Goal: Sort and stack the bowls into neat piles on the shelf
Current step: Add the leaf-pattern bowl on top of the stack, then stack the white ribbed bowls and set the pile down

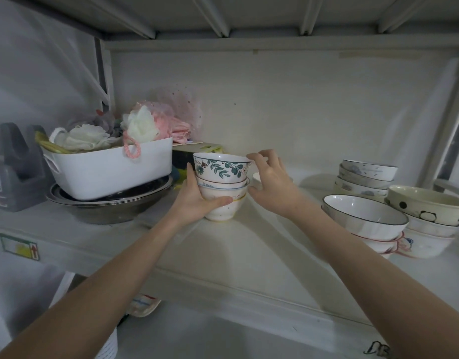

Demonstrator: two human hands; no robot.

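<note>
Our left hand (197, 200) wraps its grip round the pile of small bowls (221, 186) standing upright mid-shelf (249, 244), while our right hand (271, 177), fingers spread, touches the top bowl's (222, 167) right rim, equally near.

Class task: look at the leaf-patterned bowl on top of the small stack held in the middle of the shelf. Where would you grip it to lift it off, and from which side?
Pinch the leaf-patterned bowl at its flared rim, coming from above on the right, where the right hand hovers. The left hand already holds the stack's left side.
</note>
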